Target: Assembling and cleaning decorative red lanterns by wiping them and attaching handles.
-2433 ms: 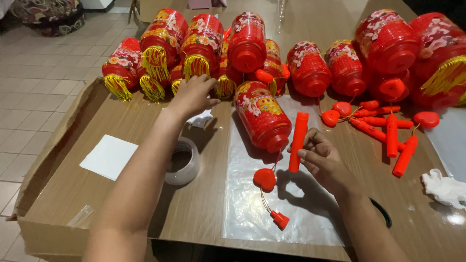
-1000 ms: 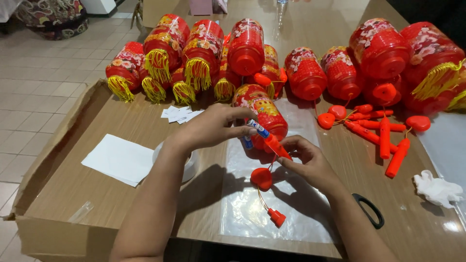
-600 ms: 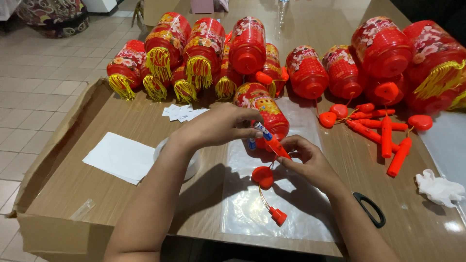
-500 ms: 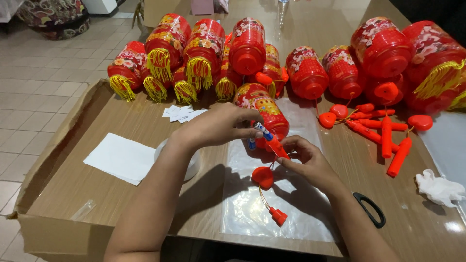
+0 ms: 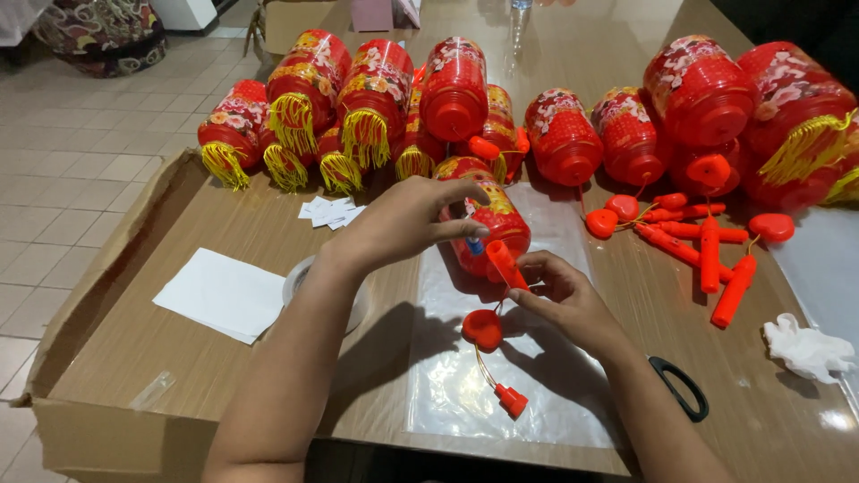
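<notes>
My right hand [image 5: 559, 295] grips a red plastic stick [image 5: 506, 265] that points up and to the left. My left hand [image 5: 407, 224] pinches a small white and blue piece [image 5: 472, 241] at the upper end of that stick. A red round cap [image 5: 483, 329] lies just below the hands, and a thin cord runs from it to a small red plug [image 5: 512, 400]. Right behind the hands a red patterned lantern [image 5: 488, 215] lies on its side. All of it is over a clear plastic sheet [image 5: 546, 394] on the wooden table [image 5: 179, 385].
Many red lanterns with yellow tassels [image 5: 367, 98] crowd the back of the table. Loose red sticks and caps [image 5: 707, 246] lie to the right. There are a tape roll [image 5: 300, 286], white paper [image 5: 219, 293], small white slips [image 5: 329, 213], black scissors [image 5: 680, 389], a white cloth [image 5: 810, 349].
My left hand came back from the lanterns at the rear and joined my right hand at the red stick, with a small piece in its fingers. The stick is now tilted rather than upright.
</notes>
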